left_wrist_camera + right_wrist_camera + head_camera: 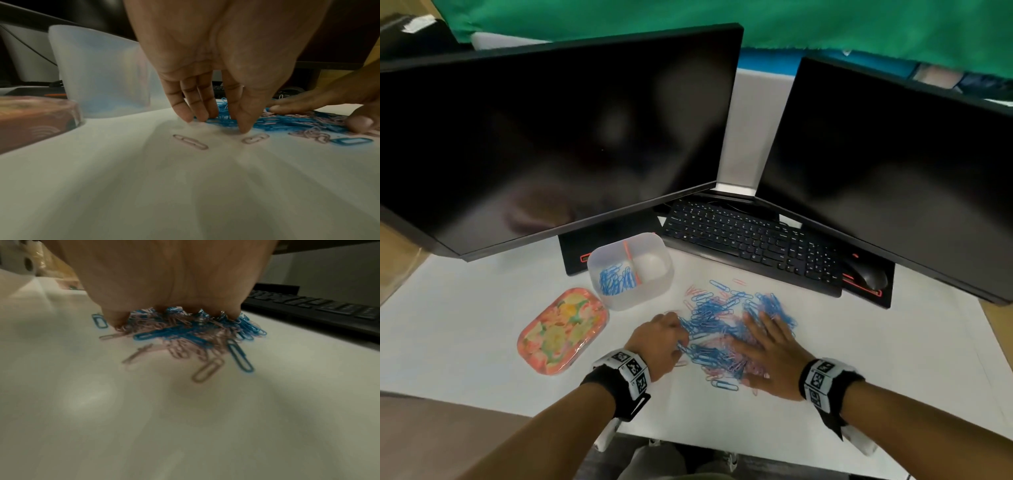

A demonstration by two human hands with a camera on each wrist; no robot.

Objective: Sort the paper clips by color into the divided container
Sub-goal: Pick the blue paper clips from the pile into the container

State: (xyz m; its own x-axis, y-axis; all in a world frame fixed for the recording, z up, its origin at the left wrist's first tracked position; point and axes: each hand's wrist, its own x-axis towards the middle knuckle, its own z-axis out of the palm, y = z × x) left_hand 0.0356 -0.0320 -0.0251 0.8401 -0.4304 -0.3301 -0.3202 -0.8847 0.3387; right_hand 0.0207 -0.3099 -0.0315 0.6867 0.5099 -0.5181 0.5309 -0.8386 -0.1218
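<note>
Paper clips partly hidden under flat right hand, left hand fingers' grasp unclear.

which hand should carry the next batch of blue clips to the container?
Left. The left hand digs its fingertips into the pile's left edge, the side nearer the container, whose left compartment already holds blue clips. The right hand lies flat on the pile, farther away.

monitors 2 — keyboard 1 — container 1 — hands 2
</note>
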